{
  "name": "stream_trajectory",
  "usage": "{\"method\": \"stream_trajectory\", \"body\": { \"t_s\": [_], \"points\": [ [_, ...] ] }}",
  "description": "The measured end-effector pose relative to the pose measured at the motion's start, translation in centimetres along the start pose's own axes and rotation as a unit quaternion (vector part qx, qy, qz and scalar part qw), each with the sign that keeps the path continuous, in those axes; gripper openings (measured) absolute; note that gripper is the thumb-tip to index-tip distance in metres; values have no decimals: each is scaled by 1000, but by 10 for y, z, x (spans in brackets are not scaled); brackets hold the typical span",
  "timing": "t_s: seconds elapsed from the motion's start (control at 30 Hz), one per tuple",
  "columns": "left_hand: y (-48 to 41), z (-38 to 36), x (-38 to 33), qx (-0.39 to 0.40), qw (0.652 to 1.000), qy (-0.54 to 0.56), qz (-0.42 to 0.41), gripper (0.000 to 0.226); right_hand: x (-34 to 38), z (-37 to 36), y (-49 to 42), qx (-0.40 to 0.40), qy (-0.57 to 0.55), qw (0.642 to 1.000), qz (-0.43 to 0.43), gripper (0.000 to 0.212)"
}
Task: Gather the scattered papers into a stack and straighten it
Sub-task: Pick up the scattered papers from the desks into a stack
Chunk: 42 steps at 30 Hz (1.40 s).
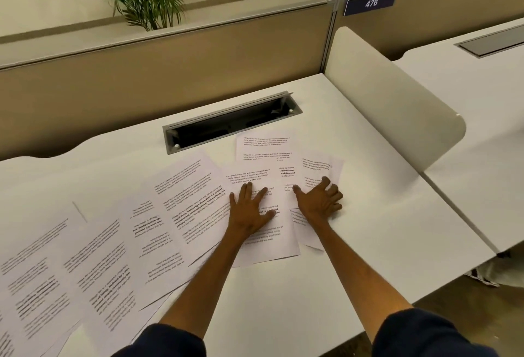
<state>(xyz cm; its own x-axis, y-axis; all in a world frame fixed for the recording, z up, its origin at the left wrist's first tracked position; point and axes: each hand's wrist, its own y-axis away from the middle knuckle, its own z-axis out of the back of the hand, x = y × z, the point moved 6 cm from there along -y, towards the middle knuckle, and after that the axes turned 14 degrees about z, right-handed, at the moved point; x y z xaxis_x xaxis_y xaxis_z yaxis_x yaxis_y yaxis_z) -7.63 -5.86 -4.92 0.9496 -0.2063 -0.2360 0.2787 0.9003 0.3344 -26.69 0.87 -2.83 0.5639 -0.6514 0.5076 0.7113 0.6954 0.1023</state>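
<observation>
Head view — both hands [286, 205] flat, fingers spread, on overlapping papers [181, 215] — bare desk [382, 215] rightward to its edge.

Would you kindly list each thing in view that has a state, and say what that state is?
Papers: scattered flat across the desk, overlapping, not yet stacked.
Left hand: flat on a sheet, fingers spread, gripping nothing.
Right hand: pressed on the rightmost sheets, fingers spread, gripping nothing.
Cable hatch: lid tilted open.
Neighbouring desk's hatch: closed.
</observation>
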Motion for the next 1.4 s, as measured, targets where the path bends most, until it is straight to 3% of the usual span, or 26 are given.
{"method": "stream_trajectory", "body": {
  "t_s": [0.17,0.3,0.43,0.6,0.73,0.87,1.03,1.17,1.27,1.33,1.4],
  "points": [
    [-3,-2,1,0,1000,4,-5,76,12,-4,-8,-17,-93,995,-28,98],
    [-5,-3,-1,-2,1000,10,-11,75,29,-14,-12,25,-164,986,-17,99],
    [-8,-2,-2,-10,1000,11,-19,77,31,-25,-18,103,-170,980,-13,85],
    [-8,-1,-3,-14,999,22,-17,84,20,-28,-27,148,-258,954,-37,64],
    [-8,7,7,-33,997,70,28,80,18,-20,-35,144,-299,943,-21,60],
    [-7,18,27,-65,994,36,81,72,13,6,-55,126,-344,930,23,58],
    [-12,32,36,-62,990,45,118,70,19,41,-73,102,-456,881,73,52],
    [-21,52,30,-34,967,188,168,86,31,64,-81,96,-537,834,83,45],
    [-29,75,19,-6,901,398,170,99,41,76,-85,146,-584,792,103,51],
    [-36,93,9,13,866,480,139,94,47,83,-84,189,-594,773,118,54],
    [-42,110,-2,38,853,513,89,73,52,86,-82,230,-597,758,126,51]
  ]
}}
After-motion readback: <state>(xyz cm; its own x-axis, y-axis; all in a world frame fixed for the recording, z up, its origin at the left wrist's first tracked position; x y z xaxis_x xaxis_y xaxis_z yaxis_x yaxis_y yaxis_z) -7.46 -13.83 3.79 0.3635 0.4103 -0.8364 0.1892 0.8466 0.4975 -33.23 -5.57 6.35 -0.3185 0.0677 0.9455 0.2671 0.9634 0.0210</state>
